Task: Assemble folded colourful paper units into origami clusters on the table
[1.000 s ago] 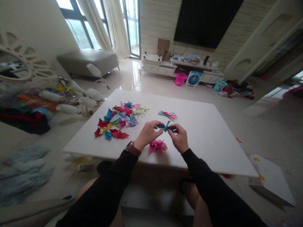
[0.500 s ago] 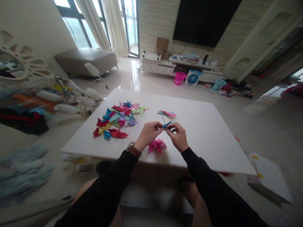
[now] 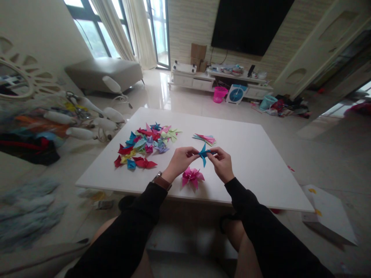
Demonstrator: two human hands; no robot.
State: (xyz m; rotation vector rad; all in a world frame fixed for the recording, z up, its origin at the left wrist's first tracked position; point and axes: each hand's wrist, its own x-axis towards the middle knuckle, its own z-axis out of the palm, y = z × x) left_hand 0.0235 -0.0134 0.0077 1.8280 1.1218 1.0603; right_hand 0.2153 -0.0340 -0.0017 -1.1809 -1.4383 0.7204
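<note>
Between my two hands a blue origami crane [image 3: 204, 154] hangs above the white table, its pointed wings spread toward and away from me. My left hand [image 3: 183, 159] pinches its left end with thumb and fingertips. On its other end, my right hand [image 3: 222, 163] is closed in a similar pinch. Just below, a pink folded-paper flower [image 3: 193, 177] rests on the tabletop. A small fan of coloured paper pieces [image 3: 206, 139] lies beyond my hands. To the left spreads a heap of folded paper cranes [image 3: 145, 144] in red, blue, yellow, green, purple and pink.
The white table [image 3: 246, 162] stretches in front of my knees. A lamp with several white shades [image 3: 81, 133] stands close to its left edge. On the floor at right is a white box [image 3: 329, 212]. A TV cabinet [image 3: 191, 82] is across the room.
The blue crane has turned and opened out, so its wings now show broad and spread. My hands have moved slightly apart, the right one a little toward the right.
</note>
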